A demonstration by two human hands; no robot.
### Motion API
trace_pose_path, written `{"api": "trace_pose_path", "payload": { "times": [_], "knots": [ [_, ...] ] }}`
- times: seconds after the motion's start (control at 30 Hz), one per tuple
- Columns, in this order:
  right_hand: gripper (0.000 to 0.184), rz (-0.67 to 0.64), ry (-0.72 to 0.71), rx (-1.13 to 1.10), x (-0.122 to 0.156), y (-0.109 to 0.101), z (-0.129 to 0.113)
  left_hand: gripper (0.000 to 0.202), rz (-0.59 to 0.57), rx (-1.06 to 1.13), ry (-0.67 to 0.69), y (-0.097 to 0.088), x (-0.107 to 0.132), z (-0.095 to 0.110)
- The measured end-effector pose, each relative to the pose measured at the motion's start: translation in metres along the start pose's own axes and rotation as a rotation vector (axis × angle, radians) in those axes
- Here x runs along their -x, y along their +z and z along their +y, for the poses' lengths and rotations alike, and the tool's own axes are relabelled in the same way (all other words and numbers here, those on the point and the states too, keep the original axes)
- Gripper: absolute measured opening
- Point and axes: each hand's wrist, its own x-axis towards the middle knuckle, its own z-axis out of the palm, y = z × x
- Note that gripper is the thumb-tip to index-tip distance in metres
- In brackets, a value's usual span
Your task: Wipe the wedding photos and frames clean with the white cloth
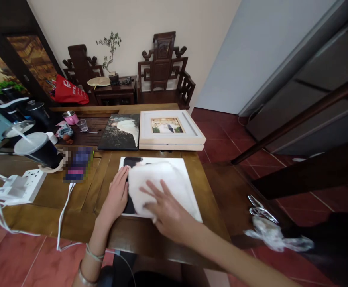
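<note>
A frameless photo print (188,187) lies flat on the wooden table (81,195) in front of me. A white cloth (152,179) is spread over its left half. My right hand (162,207) lies on the cloth, its fingers spread and pressing it down onto the print. My left hand (116,195) rests flat with fingers stretched along the print's left edge, touching the cloth's side. Behind the print lie a dark photo print (121,131) and a stack of white picture frames (170,129).
On the left stand a white power strip (27,185) with cables, a lidded cup with straw (34,145), a pink mug (70,116) and a small glass (82,124). Carved chairs (164,71) stand by the wall. Scissors (260,209) and crumpled plastic (275,235) lie at the right.
</note>
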Motion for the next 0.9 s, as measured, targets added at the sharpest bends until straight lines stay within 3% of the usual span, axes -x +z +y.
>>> {"api": "trace_pose_path", "payload": {
  "times": [0.1,0.23,0.37,0.5,0.6,0.7,0.8,0.9],
  "knots": [
    [0.045,-0.028,-0.053,-0.058,0.039,0.002,-0.015,0.047,-0.005,-0.001,-0.014,0.0,0.0,0.001],
    [0.043,0.034,0.013,-0.034,0.058,-0.003,-0.001,0.047,0.006,0.011,-0.001,0.001,0.001,-0.001],
    [0.04,0.169,0.17,0.061,0.033,-0.008,0.028,0.047,0.009,0.015,-0.003,0.002,0.002,-0.001],
    [0.044,0.09,0.248,0.089,-0.012,-0.011,0.029,0.046,0.046,0.072,-0.005,-0.003,0.002,0.005],
    [0.047,-0.025,0.107,0.052,-0.034,-0.008,0.012,0.046,0.154,0.175,0.038,-0.011,0.003,0.009],
    [0.041,-0.091,-0.12,-0.015,-0.03,-0.003,-0.005,0.047,0.235,0.227,0.088,-0.017,0.004,0.01],
    [0.04,-0.117,-0.252,-0.109,-0.004,-0.005,-0.014,0.048,0.204,0.218,0.113,-0.016,0.006,0.009],
    [0.043,-0.06,-0.217,-0.17,0.028,-0.012,-0.012,0.048,0.097,0.151,0.089,-0.01,0.006,0.008]
  ]
}}
